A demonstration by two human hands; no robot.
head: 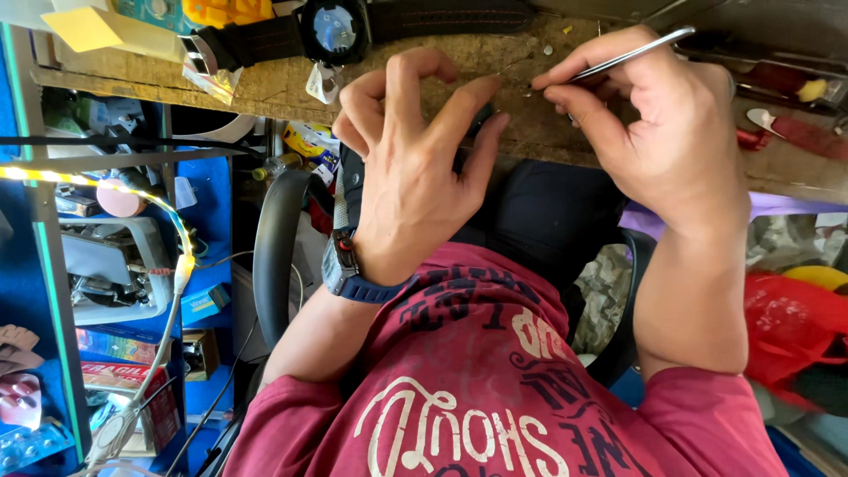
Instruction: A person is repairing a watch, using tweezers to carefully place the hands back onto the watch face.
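**benchfan:** So what's going on here? The right hand [658, 132] pinches thin silver metal tweezers [618, 60] between thumb and forefinger, tips down on the worn wooden bench top [424, 75]. The left hand [415, 159] has its fingers curled and pressed near the same spot. It looks pinched on some tiny part, but I honestly can't tell what; it's hidden.

**gearhead22:** Looks to me like the fine picking stage, with the tweezer tips just beside the left fingertips. I'd say whatever comes next needs a steady, tiny move, not force.

**benchfan:** Room?

**gearhead22:** Tight. The bench edge runs right under both hands, so a dropped bit could roll off into the lap. The big black wristwatch with a blue dial [334, 29] lies just beyond the left hand, and red-handled tools [799, 132] sit to the right. The open wood is mostly between them.
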